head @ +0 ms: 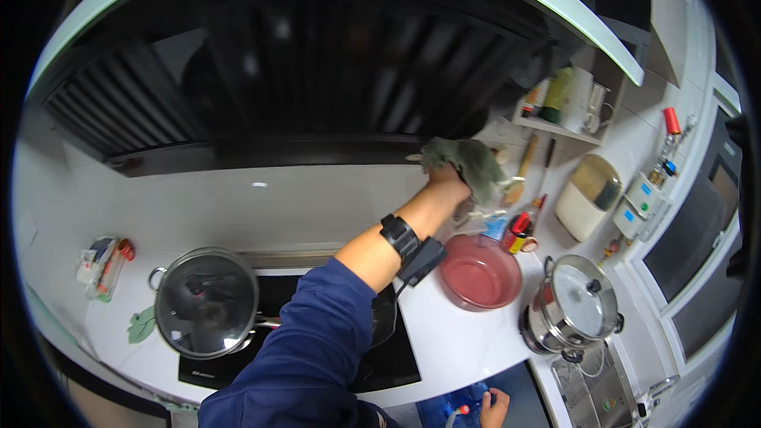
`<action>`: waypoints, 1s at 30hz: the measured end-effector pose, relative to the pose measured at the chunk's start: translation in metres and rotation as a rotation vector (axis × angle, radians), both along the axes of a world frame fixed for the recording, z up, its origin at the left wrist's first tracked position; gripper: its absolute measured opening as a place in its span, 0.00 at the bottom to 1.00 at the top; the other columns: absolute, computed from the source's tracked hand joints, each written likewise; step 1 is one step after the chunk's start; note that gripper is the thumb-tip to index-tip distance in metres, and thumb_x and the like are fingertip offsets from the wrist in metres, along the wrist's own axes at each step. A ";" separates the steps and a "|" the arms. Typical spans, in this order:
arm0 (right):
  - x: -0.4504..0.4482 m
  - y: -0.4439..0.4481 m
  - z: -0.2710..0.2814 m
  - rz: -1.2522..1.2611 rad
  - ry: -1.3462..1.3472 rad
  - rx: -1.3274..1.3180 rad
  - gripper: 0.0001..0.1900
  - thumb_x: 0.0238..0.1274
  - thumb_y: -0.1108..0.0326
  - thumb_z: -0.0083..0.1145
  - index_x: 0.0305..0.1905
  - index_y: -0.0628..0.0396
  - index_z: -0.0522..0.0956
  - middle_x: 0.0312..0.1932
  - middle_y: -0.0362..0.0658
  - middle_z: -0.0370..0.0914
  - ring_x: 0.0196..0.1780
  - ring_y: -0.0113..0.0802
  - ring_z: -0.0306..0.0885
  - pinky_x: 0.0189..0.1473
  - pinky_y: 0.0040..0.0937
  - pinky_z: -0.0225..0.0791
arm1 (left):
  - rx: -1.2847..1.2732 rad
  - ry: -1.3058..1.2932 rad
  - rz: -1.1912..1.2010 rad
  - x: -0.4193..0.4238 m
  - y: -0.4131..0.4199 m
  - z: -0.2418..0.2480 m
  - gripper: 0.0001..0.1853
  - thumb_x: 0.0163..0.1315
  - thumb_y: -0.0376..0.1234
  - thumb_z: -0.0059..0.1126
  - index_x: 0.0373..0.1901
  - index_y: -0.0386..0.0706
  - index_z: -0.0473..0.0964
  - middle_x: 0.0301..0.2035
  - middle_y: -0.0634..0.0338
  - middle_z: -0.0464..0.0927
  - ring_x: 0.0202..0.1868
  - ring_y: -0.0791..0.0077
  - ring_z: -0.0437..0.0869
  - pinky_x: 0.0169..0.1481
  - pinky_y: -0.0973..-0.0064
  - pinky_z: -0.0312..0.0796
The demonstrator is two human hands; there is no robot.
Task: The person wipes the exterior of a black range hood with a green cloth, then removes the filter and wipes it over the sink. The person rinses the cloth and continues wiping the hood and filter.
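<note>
My left hand (pixel 449 183) reaches up and to the right, gripping a grey-green cloth (pixel 472 163) at the lower right edge of the black range hood (pixel 321 151). Part of the cloth hangs over my fingers and hides them. That wrist wears a black strap with a small black box (pixel 422 261). Low in the view is my right hand (pixel 494 409), its fingers curled beside a blue plastic water container (pixel 455 407); whether it holds anything cannot be made out. My left sleeve covers part of the black cooktop (pixel 386 362).
A lidded pan (pixel 207 303) sits on the cooktop's left, near a green cloth (pixel 141 325). To the right are a red plastic basin (pixel 480 273), a sauce bottle (pixel 518 232), hanging utensils (pixel 526 160) and a steel steamer pot (pixel 582 300) by the sink (pixel 576 389).
</note>
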State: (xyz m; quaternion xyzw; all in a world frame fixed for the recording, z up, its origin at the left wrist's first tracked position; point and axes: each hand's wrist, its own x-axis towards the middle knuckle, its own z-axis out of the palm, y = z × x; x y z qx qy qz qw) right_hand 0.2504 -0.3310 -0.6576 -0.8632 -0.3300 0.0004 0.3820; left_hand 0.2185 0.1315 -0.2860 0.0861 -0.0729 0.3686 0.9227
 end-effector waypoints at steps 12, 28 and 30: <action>-0.129 0.188 0.042 0.409 -0.026 0.216 0.10 0.57 0.68 0.59 0.40 0.62 0.77 0.41 0.55 0.76 0.48 0.52 0.72 0.53 0.43 0.65 | 1.235 0.186 1.277 -0.364 -0.068 0.027 0.22 0.67 0.42 0.48 0.56 0.37 0.66 0.54 0.50 0.72 0.57 0.59 0.73 0.64 0.61 0.66; -0.165 0.217 0.054 0.386 0.052 0.150 0.10 0.55 0.68 0.61 0.40 0.61 0.78 0.42 0.54 0.76 0.50 0.51 0.72 0.54 0.41 0.66 | 2.096 1.050 2.222 -0.451 0.046 0.178 0.33 0.65 0.47 0.51 0.66 0.40 0.54 0.61 0.55 0.63 0.62 0.68 0.66 0.68 0.69 0.61; -0.164 0.218 0.049 0.402 0.060 0.165 0.09 0.55 0.68 0.61 0.39 0.61 0.78 0.41 0.54 0.77 0.49 0.51 0.73 0.54 0.42 0.66 | 2.097 1.056 2.281 -0.450 0.046 0.181 0.37 0.62 0.48 0.56 0.67 0.41 0.54 0.61 0.55 0.63 0.63 0.66 0.65 0.68 0.68 0.62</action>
